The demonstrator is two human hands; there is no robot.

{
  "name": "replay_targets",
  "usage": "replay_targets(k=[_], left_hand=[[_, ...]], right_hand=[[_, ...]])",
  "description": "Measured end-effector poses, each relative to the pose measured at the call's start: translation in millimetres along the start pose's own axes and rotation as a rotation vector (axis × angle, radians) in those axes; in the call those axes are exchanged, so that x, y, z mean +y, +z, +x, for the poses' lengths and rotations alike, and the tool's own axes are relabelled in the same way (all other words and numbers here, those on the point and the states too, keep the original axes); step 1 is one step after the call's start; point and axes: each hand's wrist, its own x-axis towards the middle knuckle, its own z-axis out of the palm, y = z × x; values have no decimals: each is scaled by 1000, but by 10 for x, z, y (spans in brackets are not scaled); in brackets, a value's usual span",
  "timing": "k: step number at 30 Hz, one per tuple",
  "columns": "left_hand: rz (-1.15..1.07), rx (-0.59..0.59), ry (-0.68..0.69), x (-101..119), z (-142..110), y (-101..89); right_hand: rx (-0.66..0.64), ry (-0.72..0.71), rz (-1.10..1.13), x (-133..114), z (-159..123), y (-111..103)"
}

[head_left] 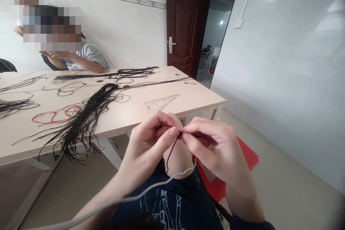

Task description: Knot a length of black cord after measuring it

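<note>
My left hand (149,143) and my right hand (212,147) meet in front of me, above my knee. Both pinch a thin black cord (172,149) between thumb and fingertips, and the cord hangs down in a short loop below the pinch. The hands sit just off the near edge of a light wooden table (188,102). A large bundle of black cords (86,118) lies on the table to the left of my hands, its ends spilling over the edge.
A red cord (55,115) and a clear triangle ruler (161,102) lie on the table. More black cords (107,74) lie further back. Another person (81,57) sits at the far side. A red stool (242,158) is under me; a white cable (151,188) crosses my lap. A brown door (184,25) stands open.
</note>
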Motion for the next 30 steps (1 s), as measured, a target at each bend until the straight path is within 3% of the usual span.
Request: replay_targets(k=[12, 18, 23, 26, 30], left_hand=[[-211, -44, -136, -111, 48, -41], [-129, -32, -113, -124, 35, -27], [109, -9, 40, -110, 51, -22], [246, -23, 206, -136, 74, -19], [396, -20, 308, -193, 78, -15]], right_hand=[[-27, 40, 51, 17, 10, -21], [-7, 123, 41, -11, 24, -42], [0, 33, 8, 43, 46, -61], [-58, 71, 41, 66, 59, -94], [-62, 108, 84, 97, 62, -95]])
